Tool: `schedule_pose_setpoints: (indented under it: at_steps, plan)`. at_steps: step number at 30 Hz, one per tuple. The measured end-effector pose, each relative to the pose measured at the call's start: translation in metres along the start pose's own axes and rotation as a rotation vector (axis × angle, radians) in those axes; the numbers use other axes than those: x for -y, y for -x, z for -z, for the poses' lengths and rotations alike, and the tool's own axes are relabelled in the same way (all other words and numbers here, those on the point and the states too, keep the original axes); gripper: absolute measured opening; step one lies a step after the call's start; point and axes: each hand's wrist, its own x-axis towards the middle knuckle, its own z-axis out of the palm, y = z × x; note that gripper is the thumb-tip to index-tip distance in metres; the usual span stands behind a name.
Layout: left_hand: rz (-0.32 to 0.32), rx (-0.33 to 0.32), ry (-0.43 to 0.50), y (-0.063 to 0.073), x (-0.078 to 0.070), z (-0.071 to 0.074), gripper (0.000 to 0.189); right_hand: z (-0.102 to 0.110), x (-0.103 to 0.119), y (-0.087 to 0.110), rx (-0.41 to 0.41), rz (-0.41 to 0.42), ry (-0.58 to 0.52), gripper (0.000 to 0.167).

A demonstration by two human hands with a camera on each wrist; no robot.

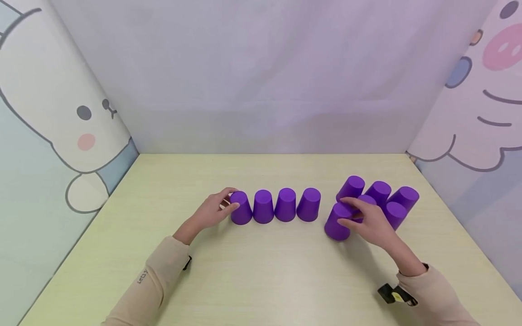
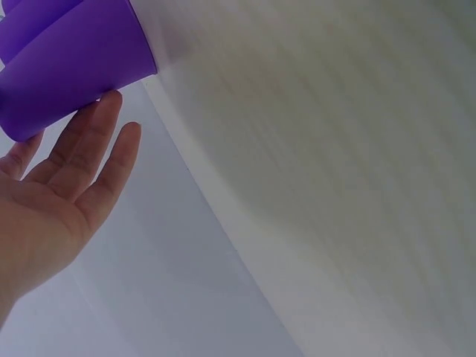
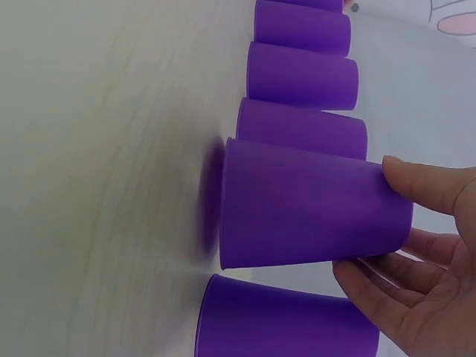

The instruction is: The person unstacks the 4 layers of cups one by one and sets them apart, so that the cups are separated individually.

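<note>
Purple cups stand upside down on the table. At the left end of a row of several cups is the leftmost cup [image 1: 241, 209]. My left hand [image 1: 212, 209] holds it, thumb in front and fingers round the back; fingertips [image 2: 111, 104] lie against its side in the left wrist view. My right hand [image 1: 372, 222] grips another upside-down purple cup [image 1: 337, 224] near its narrow end, between thumb and fingers. In the right wrist view this cup [image 3: 312, 204] has its rim slightly off the table, with a shadow beneath.
Behind and right of my right hand is a cluster of several more upside-down purple cups [image 1: 403, 197], partly hidden by the hand. The rest of the row [image 1: 285, 206] runs right from my left hand. A pale wall [image 1: 269, 127] closes off the table's [image 1: 261, 271] back edge.
</note>
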Motion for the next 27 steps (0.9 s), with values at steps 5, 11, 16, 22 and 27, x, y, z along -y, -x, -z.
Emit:
schedule_pose_setpoints:
  at_steps: [5,11,16,22,27]
  plan:
    - [-0.007,-0.001,-0.003,0.0,0.0,0.0,0.037,-0.003,-0.002,0.001,-0.012,-0.008,0.053,0.049]
    - [-0.002,-0.002,0.0,0.001,0.0,0.0,0.037,-0.005,0.001,0.003,-0.05,-0.009,0.111,0.049]
    - [0.002,-0.003,-0.001,0.0,0.002,-0.001,0.037,-0.003,0.006,0.003,-0.092,-0.018,0.123,0.049]
    - [0.002,-0.003,0.001,0.0,0.001,-0.001,0.036,0.003,0.014,0.001,-0.168,0.015,0.1,0.048]
    - [0.0,-0.005,0.002,0.0,0.002,-0.002,0.036,0.007,0.019,-0.008,-0.192,0.064,0.074,0.047]
